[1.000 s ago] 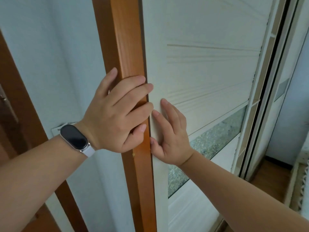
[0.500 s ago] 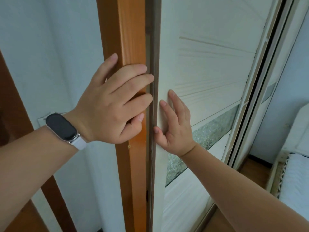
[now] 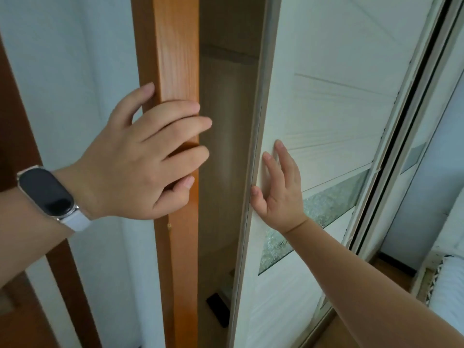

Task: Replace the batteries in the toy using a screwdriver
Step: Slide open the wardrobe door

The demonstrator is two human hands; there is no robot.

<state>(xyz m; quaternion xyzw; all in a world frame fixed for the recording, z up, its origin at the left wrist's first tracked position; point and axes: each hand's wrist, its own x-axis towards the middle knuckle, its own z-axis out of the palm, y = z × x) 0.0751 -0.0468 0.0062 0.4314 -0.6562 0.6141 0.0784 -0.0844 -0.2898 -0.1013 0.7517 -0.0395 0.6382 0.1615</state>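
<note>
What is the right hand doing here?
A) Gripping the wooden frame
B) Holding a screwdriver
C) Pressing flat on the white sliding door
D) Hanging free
C: the right hand lies open, palm flat against the white door, beside the gap, while the left hand rests on the wooden frame.
</note>
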